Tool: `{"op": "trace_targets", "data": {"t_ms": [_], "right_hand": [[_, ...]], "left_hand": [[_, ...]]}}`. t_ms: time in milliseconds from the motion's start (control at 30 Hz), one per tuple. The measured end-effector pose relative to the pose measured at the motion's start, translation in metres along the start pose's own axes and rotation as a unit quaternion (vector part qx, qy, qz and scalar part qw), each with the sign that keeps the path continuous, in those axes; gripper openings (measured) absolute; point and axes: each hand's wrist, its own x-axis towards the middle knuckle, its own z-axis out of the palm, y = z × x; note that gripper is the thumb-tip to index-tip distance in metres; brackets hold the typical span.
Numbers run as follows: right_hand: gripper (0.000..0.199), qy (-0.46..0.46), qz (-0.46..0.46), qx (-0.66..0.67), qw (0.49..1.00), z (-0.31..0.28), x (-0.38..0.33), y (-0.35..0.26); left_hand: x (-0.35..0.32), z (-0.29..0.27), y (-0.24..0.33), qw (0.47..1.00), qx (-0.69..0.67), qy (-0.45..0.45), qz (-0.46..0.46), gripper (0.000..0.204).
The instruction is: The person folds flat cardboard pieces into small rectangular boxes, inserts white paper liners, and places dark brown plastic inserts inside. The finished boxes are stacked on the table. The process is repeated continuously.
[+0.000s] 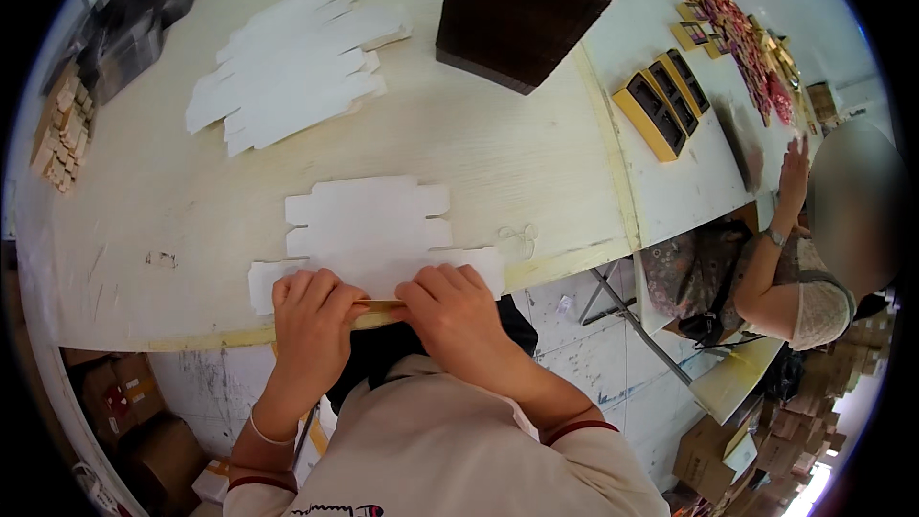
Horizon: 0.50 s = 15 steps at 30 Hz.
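A flat white cardboard box blank [369, 225] with cut side flaps lies at the table's front edge. My left hand [314, 311] has its fingers curled over the near edge of the blank, left of its middle. Gripping the same edge a short way to the right is my right hand [454, 314]. Between the two hands a narrow yellowish-brown strip of the edge shows, bent upward. The thumbs are largely hidden, and so is the underside of the blank.
A pile of white blanks [287, 72] lies farther back, beside a tall dark brown block [522, 14]. Gold boxes with black inserts [661, 110] stand at right. A thin string loop [518, 240] lies near the blank. A co-worker's raised hand [794, 172] is at far right.
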Motion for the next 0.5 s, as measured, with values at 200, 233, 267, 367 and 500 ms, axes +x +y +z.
{"op": "trace_targets", "data": {"t_ms": [200,233,267,367,500], "right_hand": [[0.017,0.026,-0.006,-0.01,1.0,-0.01,-0.014,0.011],[0.017,0.024,-0.009,-0.01,1.0,-0.012,-0.01,0.012],[0.016,0.023,-0.012,-0.01,1.0,-0.013,-0.007,0.013],[0.017,0.043,-0.02,-0.005,0.999,-0.011,-0.01,0.011],[0.018,0.069,-0.052,-0.007,0.996,-0.023,-0.01,0.014]], "left_hand": [[0.011,-0.008,-0.006,0.997,-0.034,-0.059,0.035,0.01],[0.016,-0.011,-0.002,0.998,-0.013,-0.045,0.052,0.012],[0.019,-0.014,0.002,0.997,0.008,-0.03,0.069,0.015],[-0.007,-0.011,0.013,0.97,-0.031,0.223,0.092,0.018],[-0.045,0.003,0.006,0.945,-0.285,0.159,-0.003,0.036]]}}
